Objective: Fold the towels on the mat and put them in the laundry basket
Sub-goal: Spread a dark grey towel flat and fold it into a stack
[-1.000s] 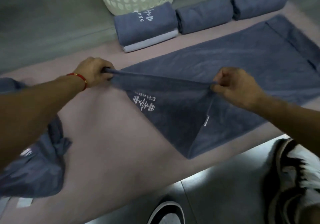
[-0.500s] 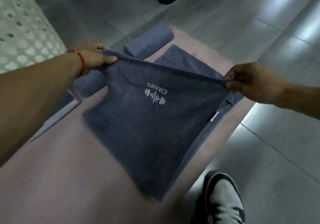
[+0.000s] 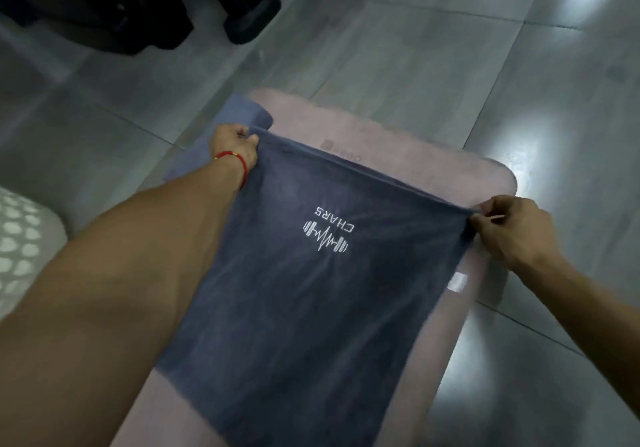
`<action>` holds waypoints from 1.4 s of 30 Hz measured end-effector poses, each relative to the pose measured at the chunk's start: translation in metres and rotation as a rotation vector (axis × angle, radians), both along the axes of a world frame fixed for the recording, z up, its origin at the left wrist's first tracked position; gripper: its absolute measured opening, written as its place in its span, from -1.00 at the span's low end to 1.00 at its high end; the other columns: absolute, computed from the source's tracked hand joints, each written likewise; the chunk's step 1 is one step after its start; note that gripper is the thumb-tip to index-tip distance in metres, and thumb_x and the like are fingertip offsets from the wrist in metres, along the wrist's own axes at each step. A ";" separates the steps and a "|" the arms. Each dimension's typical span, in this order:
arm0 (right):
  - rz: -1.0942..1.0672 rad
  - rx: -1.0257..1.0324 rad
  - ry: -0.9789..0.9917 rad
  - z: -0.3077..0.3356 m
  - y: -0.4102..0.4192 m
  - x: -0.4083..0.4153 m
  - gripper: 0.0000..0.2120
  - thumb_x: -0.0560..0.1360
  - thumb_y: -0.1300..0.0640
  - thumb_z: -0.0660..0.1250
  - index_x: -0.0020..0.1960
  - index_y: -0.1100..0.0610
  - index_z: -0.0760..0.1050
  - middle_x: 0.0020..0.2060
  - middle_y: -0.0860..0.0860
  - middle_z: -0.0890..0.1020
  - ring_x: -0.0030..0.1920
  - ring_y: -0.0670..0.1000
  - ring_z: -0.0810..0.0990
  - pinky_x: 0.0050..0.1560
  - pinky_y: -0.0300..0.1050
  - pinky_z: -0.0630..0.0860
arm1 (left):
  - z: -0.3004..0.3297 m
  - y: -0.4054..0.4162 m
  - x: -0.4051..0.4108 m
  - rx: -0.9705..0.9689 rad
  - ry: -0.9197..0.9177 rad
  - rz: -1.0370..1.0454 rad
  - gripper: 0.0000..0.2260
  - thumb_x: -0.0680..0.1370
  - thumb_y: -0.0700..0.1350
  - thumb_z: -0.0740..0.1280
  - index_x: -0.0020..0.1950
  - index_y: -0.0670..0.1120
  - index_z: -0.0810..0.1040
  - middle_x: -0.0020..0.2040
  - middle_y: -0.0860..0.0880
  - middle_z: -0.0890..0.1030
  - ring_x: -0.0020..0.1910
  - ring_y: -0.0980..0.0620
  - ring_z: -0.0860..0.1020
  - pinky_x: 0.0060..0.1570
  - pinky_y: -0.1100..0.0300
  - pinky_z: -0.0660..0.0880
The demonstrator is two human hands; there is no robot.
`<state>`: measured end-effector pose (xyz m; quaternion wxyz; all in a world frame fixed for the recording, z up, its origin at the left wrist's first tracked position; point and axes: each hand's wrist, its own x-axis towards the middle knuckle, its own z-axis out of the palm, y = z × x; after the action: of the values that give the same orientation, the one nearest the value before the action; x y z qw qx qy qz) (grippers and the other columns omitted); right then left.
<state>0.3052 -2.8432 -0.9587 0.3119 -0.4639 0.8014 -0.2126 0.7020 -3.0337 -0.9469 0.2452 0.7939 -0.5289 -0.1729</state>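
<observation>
Hands stretch a dark blue logo-printed towel (image 3: 294, 290) over the pink mat (image 3: 398, 141): left hand (image 3: 233, 145) and right hand (image 3: 512, 228) each pinch a far corner.

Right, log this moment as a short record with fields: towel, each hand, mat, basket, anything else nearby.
towel in work: dark blue-grey terry towel with white CHARS logo, stretched between both hands over the mat
left hand: left hand grips the towel's far left corner; red thread bracelet on the wrist
right hand: right hand pinches the far right corner
mat: pink rectangular floor mat on grey floor tiles
basket: white perforated laundry basket, at the left edge
other: rolled blue-grey towel beyond the left hand
</observation>
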 end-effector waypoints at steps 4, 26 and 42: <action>0.034 -0.038 -0.026 -0.008 0.000 -0.005 -0.92 0.54 0.18 0.43 -0.12 0.06 0.66 -0.25 0.00 0.68 -0.26 -0.10 0.59 -0.15 -0.19 0.43 | -0.019 -0.013 -0.009 0.050 -0.018 0.026 -0.86 0.54 -0.13 0.39 0.02 -0.14 0.70 -0.05 -0.16 0.69 0.02 -0.09 0.64 0.15 0.05 0.56; 0.142 0.005 0.238 -0.018 -0.015 0.006 -0.91 0.49 0.19 0.45 -0.10 0.20 0.57 -0.11 0.24 0.65 -0.09 0.30 0.59 -0.09 0.06 0.54 | -0.041 -0.038 -0.003 0.076 -0.269 -0.359 -0.92 0.51 -0.19 0.44 -0.02 -0.15 0.66 -0.08 -0.14 0.68 -0.07 -0.08 0.62 0.04 0.14 0.49; -0.071 -0.146 -0.122 0.025 0.002 0.013 -0.85 0.47 0.15 0.53 -0.21 0.03 0.58 -0.24 -0.05 0.68 -0.18 0.03 0.66 -0.02 0.06 0.62 | 0.039 -0.002 0.034 -0.051 0.058 -0.428 -0.74 0.53 -0.29 0.36 -0.14 0.10 0.51 -0.21 -0.03 0.55 -0.27 0.11 0.48 -0.10 0.25 0.47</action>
<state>0.3187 -2.8416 -0.9337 0.3176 -0.4429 0.7793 -0.3093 0.7355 -3.0355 -0.9083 0.2379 0.6516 -0.6825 -0.2302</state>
